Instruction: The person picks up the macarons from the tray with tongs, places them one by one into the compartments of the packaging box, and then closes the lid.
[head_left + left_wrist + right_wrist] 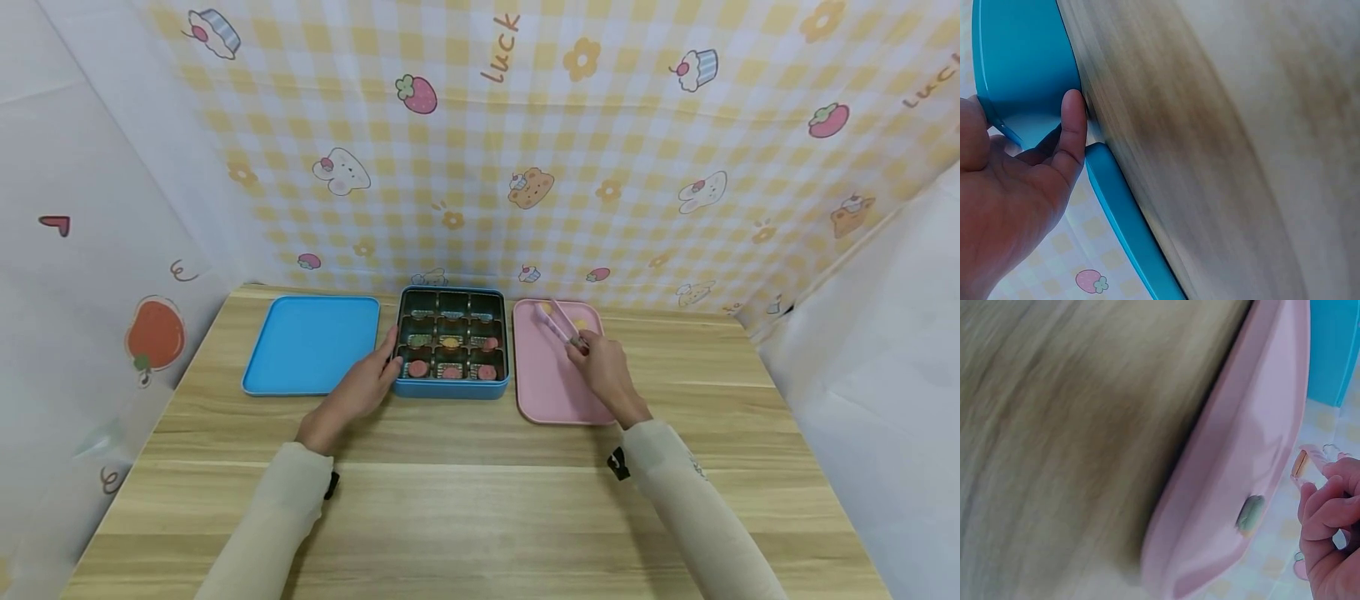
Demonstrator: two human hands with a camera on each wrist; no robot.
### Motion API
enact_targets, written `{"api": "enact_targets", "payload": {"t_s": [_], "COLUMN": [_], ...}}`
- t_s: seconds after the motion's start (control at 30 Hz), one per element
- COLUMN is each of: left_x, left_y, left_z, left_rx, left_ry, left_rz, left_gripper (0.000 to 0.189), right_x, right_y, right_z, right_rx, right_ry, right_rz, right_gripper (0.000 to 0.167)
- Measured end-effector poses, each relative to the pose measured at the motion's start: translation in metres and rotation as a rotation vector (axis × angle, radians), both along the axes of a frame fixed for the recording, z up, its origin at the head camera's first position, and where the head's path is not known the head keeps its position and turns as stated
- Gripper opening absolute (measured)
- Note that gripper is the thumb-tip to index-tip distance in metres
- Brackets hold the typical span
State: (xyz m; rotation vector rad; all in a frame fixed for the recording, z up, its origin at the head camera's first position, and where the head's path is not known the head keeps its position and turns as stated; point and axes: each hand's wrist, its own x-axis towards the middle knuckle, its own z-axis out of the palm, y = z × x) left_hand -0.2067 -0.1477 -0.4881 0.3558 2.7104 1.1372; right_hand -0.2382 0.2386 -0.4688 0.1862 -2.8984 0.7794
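In the head view, my left hand (365, 381) holds the left side of a blue box (450, 389) with a dark divided insert. Its thumb lies near the rim, with fingers along the wall. Small red pieces lie in the front compartments; green, yellow and red ones lie in the middle row. My right hand (603, 372) grips pale pink tongs (555, 327) over the pink tray (551, 383). The tong tips are by a yellow piece (546, 308) at the tray's back; another yellow piece (581, 324) lies nearby. A green piece (1250, 513) shows on the tray in the right wrist view.
A flat blue tray or lid (311, 346) lies left of the box. All stand on a wood-grain table (480, 508), near its back edge. Behind hangs a yellow checked cloth (465, 167); pale cloths close off both sides.
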Motion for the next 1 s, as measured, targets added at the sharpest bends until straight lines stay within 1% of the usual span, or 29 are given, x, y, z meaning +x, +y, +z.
{"api": "enact_targets", "payload": {"t_s": [0.3, 0.53, 0.8, 0.9, 1.0], "left_x": [-0.001, -0.001, 0.0, 0.0, -0.001], "left_y": [0.0, 0.0, 0.0, 0.0, 0.0], "left_z": [-0.001, 0.0, 0.001, 0.001, 0.001], "left_rx": [-0.001, 0.0, 0.0, -0.002, -0.002], "left_ry": [0.001, -0.008, -0.01, -0.009, -0.009], "left_rz": [-0.003, 0.0, 0.0, 0.0, -0.002], "left_gripper": [0.062, 0.062, 0.062, 0.062, 0.062], "right_x": [0.003, 0.006, 0.007, 0.008, 0.009], "right_y": [-0.011, -0.021, -0.032, -0.036, -0.04], "right_z": [0.01, 0.018, 0.023, 0.024, 0.026], "right_rx": [-0.006, -0.01, -0.029, -0.017, 0.013], "right_ry": [0.019, 0.072, 0.109, 0.115, 0.104], "right_rz": [0.008, 0.06, 0.1, 0.111, 0.105], "right_gripper": [0.031, 0.029, 0.025, 0.024, 0.022]}}
